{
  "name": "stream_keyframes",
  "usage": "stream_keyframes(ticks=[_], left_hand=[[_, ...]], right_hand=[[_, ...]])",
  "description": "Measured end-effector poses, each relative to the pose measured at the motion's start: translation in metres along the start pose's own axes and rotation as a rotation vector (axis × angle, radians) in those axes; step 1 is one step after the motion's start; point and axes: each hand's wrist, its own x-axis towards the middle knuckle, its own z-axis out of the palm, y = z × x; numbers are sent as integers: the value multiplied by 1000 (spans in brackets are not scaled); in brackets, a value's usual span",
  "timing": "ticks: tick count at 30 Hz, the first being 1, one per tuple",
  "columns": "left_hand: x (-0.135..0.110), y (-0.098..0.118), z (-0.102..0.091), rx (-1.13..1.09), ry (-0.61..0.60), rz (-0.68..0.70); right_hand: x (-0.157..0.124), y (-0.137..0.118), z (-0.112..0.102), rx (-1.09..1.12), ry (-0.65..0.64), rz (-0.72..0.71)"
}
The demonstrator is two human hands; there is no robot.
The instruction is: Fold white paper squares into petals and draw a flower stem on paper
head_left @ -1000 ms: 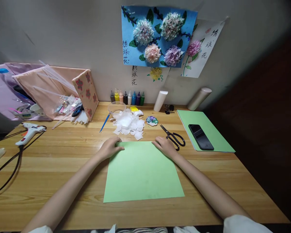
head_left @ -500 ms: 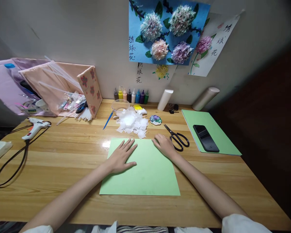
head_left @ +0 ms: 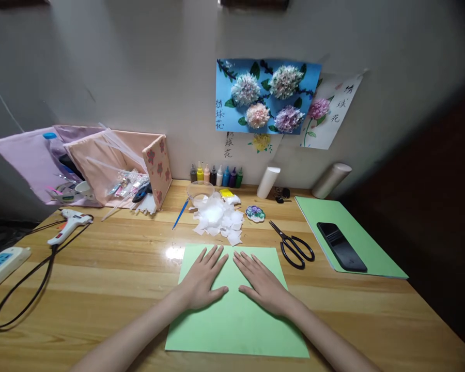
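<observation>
A light green sheet of paper point(head_left: 232, 330) lies flat on the wooden table in front of me. My left hand point(head_left: 205, 279) rests on its left half, palm down with the fingers stretched out. On the right half lies my right hand point(head_left: 261, 281), also flat, its thumb pointing toward the left one. Neither hand holds anything. Just beyond the sheet is a pile of white paper pieces point(head_left: 217, 214). Black-handled scissors point(head_left: 292, 245) lie to the right of the sheet, blades pointing away from me.
Behind the pile stand several paint bottles point(head_left: 217, 176). A blue brush point(head_left: 181, 213) and a small paint palette point(head_left: 255, 213) flank it. At left are a glue gun point(head_left: 70, 225), a power strip point(head_left: 5, 266) and a fabric box point(head_left: 158, 170). A phone point(head_left: 341, 247) lies on green sheets point(head_left: 375, 253).
My right hand has moved from the sheet's upper right edge, beside the scissors, onto the paper and spread flat. The left hand stays on the sheet. My view has tilted upward.
</observation>
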Motion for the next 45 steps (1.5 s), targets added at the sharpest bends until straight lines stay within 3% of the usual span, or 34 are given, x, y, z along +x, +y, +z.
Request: stream_keyframes(ticks=[5,9,12,16,20,23,27,30,35,45], left_hand=[[-1,2,2,-53,-14,-13],[-3,8,-8,-116,-25,-13],[-14,5,-30,-133,132,-34],[-54,-21,-66,-85,436,-266],[-105,-69,-87,-71,719,-570],[-131,-110,-91,-124,899,-780],[-144,-152,-88,-185,1043,-911],[-147,-166,-83,-234,1086,-942],[-148,-161,-79,-299,1031,-944],[-150,-151,-89,-405,970,-881]], right_hand=[[8,4,3,-63,68,153],[38,-19,-7,-69,138,22],[80,-51,-23,-29,229,-151],[157,-107,-43,86,337,-425],[255,-175,-49,205,385,-659],[336,-226,-37,205,345,-713],[428,-276,-11,-28,167,-610],[478,-296,4,-82,122,-557],[529,-314,23,-146,54,-485],[563,-322,53,-190,20,-338]])
